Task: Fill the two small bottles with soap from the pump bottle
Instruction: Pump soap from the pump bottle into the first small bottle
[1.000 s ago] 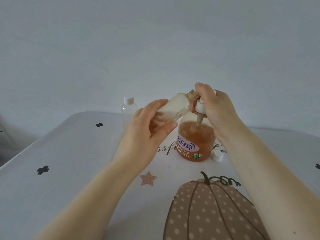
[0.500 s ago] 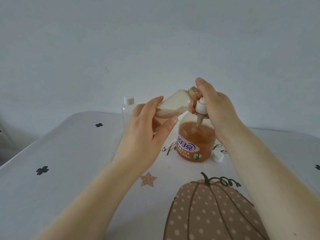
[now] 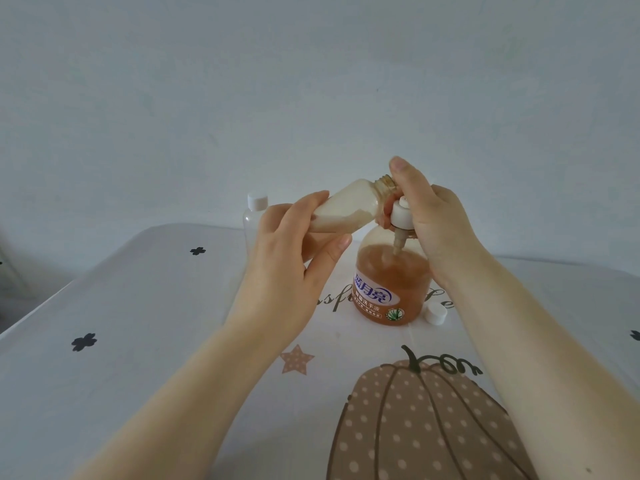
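My left hand [image 3: 287,271] grips a small uncapped bottle [image 3: 349,209], tilted with its threaded mouth up and to the right against the pump nozzle; it holds pale foamy soap. The pump bottle [image 3: 391,289], orange soap inside with a blue label, stands on the table below. My right hand [image 3: 429,216] wraps the white pump head [image 3: 401,214], the thumb raised above the small bottle's mouth. A second small clear bottle [image 3: 254,216] with a white cap stands behind my left hand, partly hidden.
A loose white cap [image 3: 435,313] lies on the tablecloth just right of the pump bottle. The table [image 3: 138,323] carries a white cloth with clover marks, a star and a large pumpkin print near me. A plain wall stands behind.
The small bottle and both hands have risen slightly and the right thumb has lifted higher above the bottle mouth. The pump head has come up with them.
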